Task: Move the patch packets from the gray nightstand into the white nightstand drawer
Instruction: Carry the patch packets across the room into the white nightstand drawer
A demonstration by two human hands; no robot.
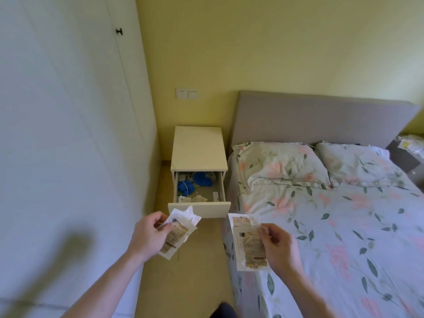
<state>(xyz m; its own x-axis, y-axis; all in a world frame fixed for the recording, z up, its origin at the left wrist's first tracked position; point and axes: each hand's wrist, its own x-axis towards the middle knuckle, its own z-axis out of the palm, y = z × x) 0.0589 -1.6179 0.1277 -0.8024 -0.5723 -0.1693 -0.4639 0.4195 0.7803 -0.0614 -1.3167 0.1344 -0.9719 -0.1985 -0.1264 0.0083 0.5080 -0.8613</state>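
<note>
Head view: each hand, left hand (150, 235) and right hand (278, 245), has fingers pinched on a patch packet (177, 232) (249, 243) before the white nightstand's open drawer (199, 208), which holds blue items (195, 182) and small packets (195, 199).

packets (177, 232): crinkled paper | nightstand (199, 148): matt white | headboard (321, 118): grey cloth

Soft daylight, wide-angle edge bending, perhaps slightly blurred
</note>
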